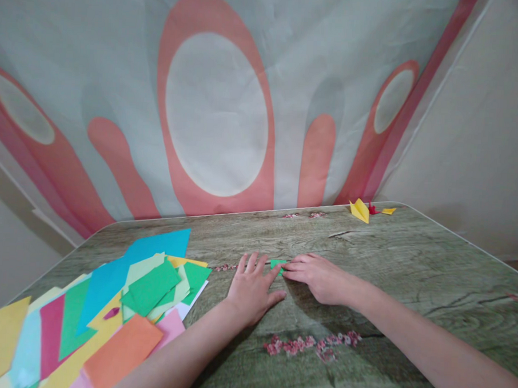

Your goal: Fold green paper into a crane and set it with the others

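Note:
A small piece of green paper point(277, 267) lies on the wood-patterned table between my two hands. My left hand point(254, 288) rests palm down with its fingers spread, the index finger touching the paper's left side. From the right, my right hand point(317, 278) has its fingers drawn together on the paper's right edge; its thumb is mostly hidden. How the paper is folded is too small to make out.
Loose coloured sheets pile up at the left, among them green paper point(152, 286), blue paper point(109, 287) and orange paper point(123, 351). A yellow folded paper point(360, 210) and a small red folded piece point(373, 208) sit at the far right edge. A patterned cloth point(290, 64) hangs behind the table point(410, 269).

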The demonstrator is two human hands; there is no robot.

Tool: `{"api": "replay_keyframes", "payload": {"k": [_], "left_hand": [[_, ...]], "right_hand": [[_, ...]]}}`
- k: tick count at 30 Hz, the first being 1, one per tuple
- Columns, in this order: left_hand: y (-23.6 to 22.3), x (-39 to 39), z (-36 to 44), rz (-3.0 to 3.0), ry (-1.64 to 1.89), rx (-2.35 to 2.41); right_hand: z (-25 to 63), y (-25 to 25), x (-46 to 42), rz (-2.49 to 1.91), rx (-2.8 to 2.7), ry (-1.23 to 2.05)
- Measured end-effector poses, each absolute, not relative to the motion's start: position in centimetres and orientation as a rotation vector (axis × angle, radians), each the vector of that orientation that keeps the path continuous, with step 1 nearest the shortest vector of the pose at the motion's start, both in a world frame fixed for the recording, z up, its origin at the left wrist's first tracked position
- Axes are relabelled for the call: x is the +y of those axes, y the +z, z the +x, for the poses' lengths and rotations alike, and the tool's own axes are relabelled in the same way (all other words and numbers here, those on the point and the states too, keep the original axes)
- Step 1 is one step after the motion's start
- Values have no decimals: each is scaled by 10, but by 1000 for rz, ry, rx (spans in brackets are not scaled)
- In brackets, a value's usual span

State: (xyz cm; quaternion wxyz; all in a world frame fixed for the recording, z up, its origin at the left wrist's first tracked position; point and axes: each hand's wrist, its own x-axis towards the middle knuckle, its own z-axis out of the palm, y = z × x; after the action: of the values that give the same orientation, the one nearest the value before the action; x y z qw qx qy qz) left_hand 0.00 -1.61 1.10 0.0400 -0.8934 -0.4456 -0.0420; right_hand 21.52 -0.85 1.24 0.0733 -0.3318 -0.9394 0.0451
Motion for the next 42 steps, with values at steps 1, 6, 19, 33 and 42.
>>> {"api": "replay_keyframes", "payload": {"k": [1, 6, 19, 33, 42], "left_hand": [[11, -16, 0, -2740, -122, -1373], [13, -15, -1, -2770, -83, -1403], [16, -13, -4, -2826, -85, -1405], [17, -14, -3, -2823, -103, -1403], [18, -14, -3, -2821, -85, -1406]], "right_hand": [[215, 12, -8, -999, -2820, 134], [217, 11, -5, -971, -2820, 148], [239, -11, 14, -857, -2548, 389], [214, 9, -11, -1014, -2759, 30], [213, 10, -10, -1069, -2748, 115]]}}
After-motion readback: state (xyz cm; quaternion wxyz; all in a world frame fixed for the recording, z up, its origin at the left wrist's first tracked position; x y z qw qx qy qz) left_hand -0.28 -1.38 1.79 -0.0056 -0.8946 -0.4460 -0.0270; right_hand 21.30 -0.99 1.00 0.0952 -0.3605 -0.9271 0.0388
